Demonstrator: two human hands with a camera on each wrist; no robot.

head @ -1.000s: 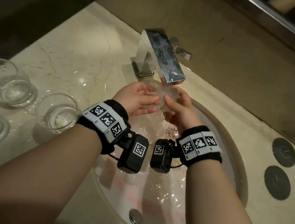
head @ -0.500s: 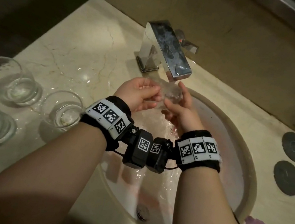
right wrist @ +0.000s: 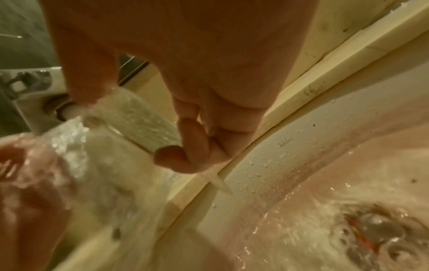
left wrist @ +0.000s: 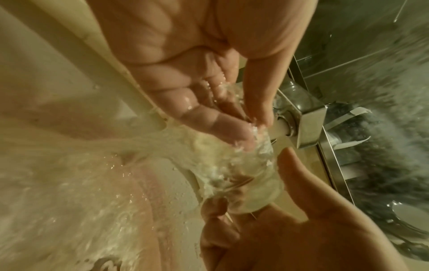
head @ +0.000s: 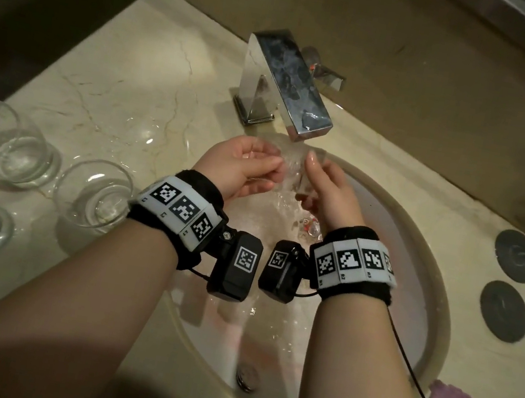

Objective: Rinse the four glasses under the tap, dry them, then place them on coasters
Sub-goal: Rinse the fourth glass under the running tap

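Rinsing in progress: small clear round glass tumbler under chrome square tap, above white oval basin, left hand and right hand both gripping; best turning slowly, gripping firmly against wet slipping.

bare forearms; black wristbands with white coded tags; black wrist cameras; thin cable

Both forearms reach forward side by side, wrists close together, each wearing a black band with a camera. The left hand and right hand face each other, fingers curled round the glass gripped between them
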